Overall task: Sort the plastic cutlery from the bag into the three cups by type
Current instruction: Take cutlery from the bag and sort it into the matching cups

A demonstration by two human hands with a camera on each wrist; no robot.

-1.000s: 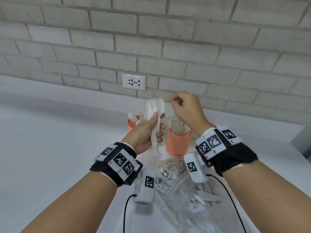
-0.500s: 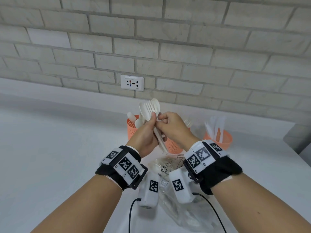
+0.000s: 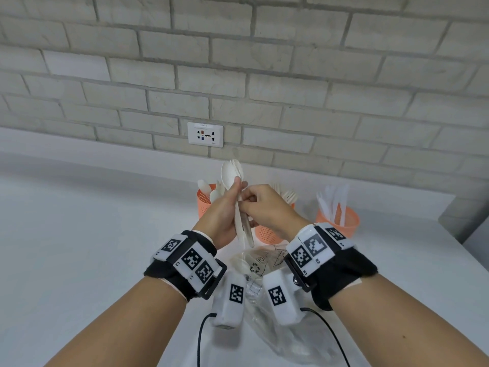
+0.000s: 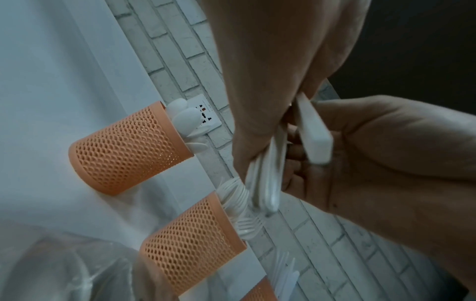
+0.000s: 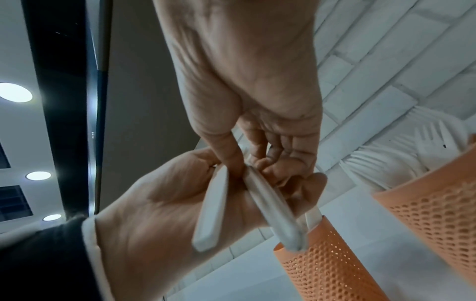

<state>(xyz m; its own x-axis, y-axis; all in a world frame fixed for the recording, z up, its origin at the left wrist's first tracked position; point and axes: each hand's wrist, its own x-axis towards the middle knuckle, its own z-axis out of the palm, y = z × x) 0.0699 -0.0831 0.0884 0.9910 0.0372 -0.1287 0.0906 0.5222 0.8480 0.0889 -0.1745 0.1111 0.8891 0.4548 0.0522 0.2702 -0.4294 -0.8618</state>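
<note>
White plastic cutlery point(image 3: 239, 207) stands upright in the grip of the left hand point(image 3: 221, 218), which is curled around the handles, with a spoon bowl and fork tines above the fingers. The right hand point(image 3: 267, 207) is against the same bundle; its thumb and fingertips pinch one of the handles, as the right wrist view shows point(image 5: 273, 205). In the left wrist view one flat handle point(image 4: 313, 132) stands a little apart from the others, between the two hands.

Behind the hands three orange mesh cups stand in a row on the white worktop point(image 3: 79, 247), near the wall. The left cup point(image 3: 203, 205) holds spoons, the middle cup point(image 3: 267, 234) holds forks and is partly hidden by the right hand, and the right cup point(image 3: 341, 221) holds clear, pale pieces that look like knives. The cups are apart from each other.

A clear plastic bag point(image 3: 259, 263) lies on the worktop below the wrists, closer to the person than the cups; some cutlery seems to be inside, but it is hard to see. A black cable point(image 3: 202, 337) hangs from the left wrist camera. On the grey brick wall point(image 3: 264, 75) there is a white socket point(image 3: 205, 134).
</note>
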